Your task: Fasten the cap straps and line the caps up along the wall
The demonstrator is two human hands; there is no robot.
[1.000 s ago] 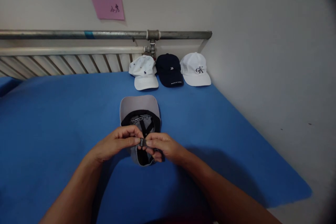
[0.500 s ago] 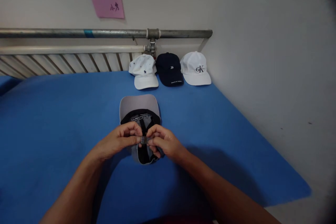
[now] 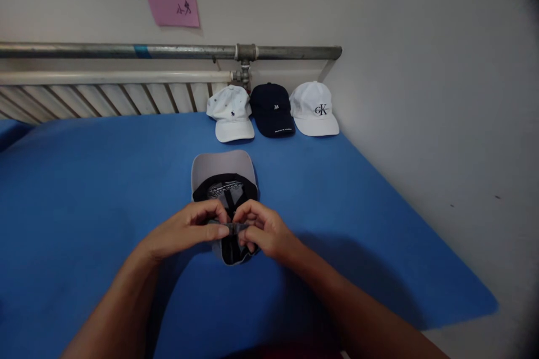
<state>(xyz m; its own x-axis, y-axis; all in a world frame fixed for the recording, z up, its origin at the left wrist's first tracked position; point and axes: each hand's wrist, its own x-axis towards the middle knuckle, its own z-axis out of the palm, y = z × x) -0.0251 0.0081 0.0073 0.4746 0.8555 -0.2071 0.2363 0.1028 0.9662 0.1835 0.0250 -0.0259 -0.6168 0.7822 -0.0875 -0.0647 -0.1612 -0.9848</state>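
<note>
At the middle of the blue desk [image 3: 105, 179], we have the grey cap [image 3: 227, 186] lying hollow side up, brim pointing away from us. Our left grip [image 3: 191, 229] is pinched on its back strap [image 3: 240, 227] by the buckle [image 3: 232, 229]; our right grip [image 3: 266, 231] holds the strap's other side, more loosely as we judge it. Half a second ago we saw more of the buckle; now our left thumb partly covers it, so we take the fastening as being worked at, not yet settled. A second ago our right thumb sat nearer the buckle and the index lay flatter; now it arches. The white cap [image 3: 232, 115], navy cap [image 3: 272, 115] and CK cap [image 3: 314, 106] are unmoved behind
</note>
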